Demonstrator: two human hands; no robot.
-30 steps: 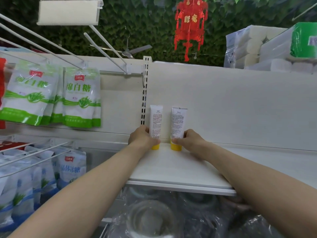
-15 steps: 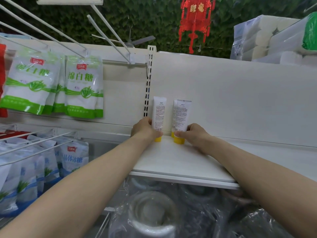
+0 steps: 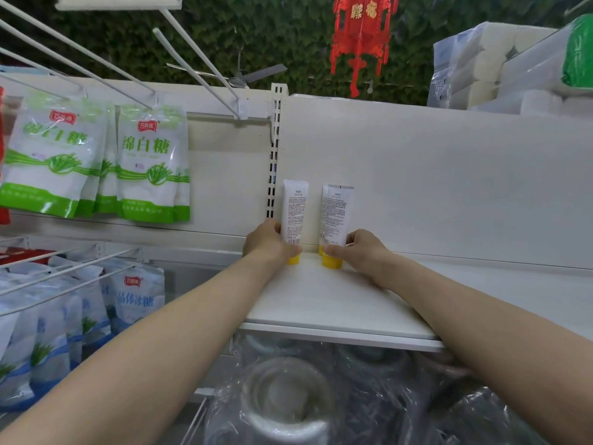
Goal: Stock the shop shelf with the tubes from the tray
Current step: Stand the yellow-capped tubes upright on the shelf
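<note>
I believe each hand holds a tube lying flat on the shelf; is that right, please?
Not quite: the head view shows the left tube and right tube standing upright on their yellow caps, not lying flat. The rest holds: the left hand and right hand each hold one on the shelf.

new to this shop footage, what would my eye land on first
Centre: white yellow-capped plastic tubes stand cap-down on the white shelf board, one in the left grip, one in the right grip. A red paper lantern hangs top centre; green-and-white sugar bags hang at left.
</note>
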